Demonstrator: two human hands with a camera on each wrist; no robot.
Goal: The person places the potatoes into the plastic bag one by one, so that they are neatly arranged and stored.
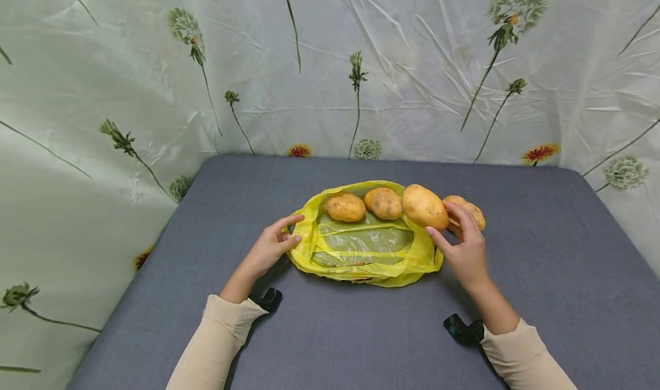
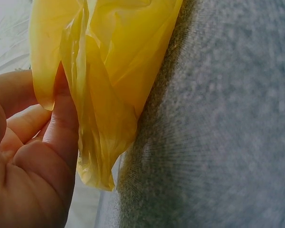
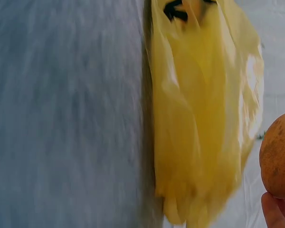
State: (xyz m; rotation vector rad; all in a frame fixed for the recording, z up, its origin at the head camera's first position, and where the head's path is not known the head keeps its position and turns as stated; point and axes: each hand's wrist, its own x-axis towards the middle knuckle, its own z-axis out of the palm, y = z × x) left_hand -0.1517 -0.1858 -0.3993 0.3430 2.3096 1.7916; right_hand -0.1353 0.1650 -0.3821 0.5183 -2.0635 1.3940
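Held potato (image 1: 424, 207), one: large, pale brown, hanging at the right far edge of the bag's mouth. Right hand (image 1: 466, 252): gripping that potato by its near right end, thumb and fingertips pinching. Yellow bag (image 1: 304, 235), thin plastic: lying on its base, mouth gaping upward. Left hand (image 1: 270, 245): pinching the bag's left rim between thumb and fingers. Left potato (image 1: 344, 207) and middle potato (image 1: 383, 203): sitting side by side in the bag, along its far wall. Outer potato (image 1: 470, 209): lying right of the bag, partly hiding behind the right hand's fingers; whether it is touching the bag, I cannot tell from here. Grey-blue tabletop (image 1: 361, 333): supporting the bag. Flower-printed sheet (image 1: 412, 109), pale and glossy: hanging behind. Beige sleeves (image 1: 213, 338), two: covering the forearms.
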